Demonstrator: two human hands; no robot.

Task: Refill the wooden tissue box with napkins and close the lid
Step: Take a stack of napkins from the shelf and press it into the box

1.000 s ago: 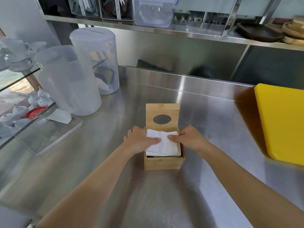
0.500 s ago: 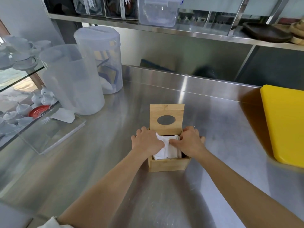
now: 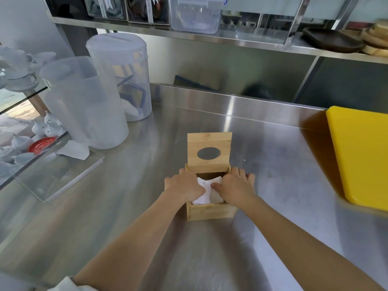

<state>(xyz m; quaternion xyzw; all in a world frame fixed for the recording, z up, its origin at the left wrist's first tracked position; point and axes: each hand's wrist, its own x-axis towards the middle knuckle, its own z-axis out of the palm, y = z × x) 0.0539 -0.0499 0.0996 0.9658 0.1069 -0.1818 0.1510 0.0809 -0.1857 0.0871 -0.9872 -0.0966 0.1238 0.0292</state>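
Note:
A small wooden tissue box (image 3: 211,212) stands in the middle of the steel counter. Its hinged lid (image 3: 209,152), with an oval hole, stands upright at the back. A stack of white napkins (image 3: 207,191) sits inside the box, below the rim. My left hand (image 3: 184,185) presses down on the napkins from the left, and my right hand (image 3: 235,187) presses from the right. The fingertips of both hands rest on the napkins, and the hands cover most of the box's opening.
Two translucent plastic pitchers (image 3: 88,101) stand at the back left. A clear acrylic stand (image 3: 60,175) with a paper slip lies left of the box. A yellow cutting board (image 3: 361,156) lies at the right. A steel shelf (image 3: 210,36) with containers runs overhead.
The napkins sat on top of the box a second ago; both hands have pushed them down inside it. The hands now lie lower, over the opening.

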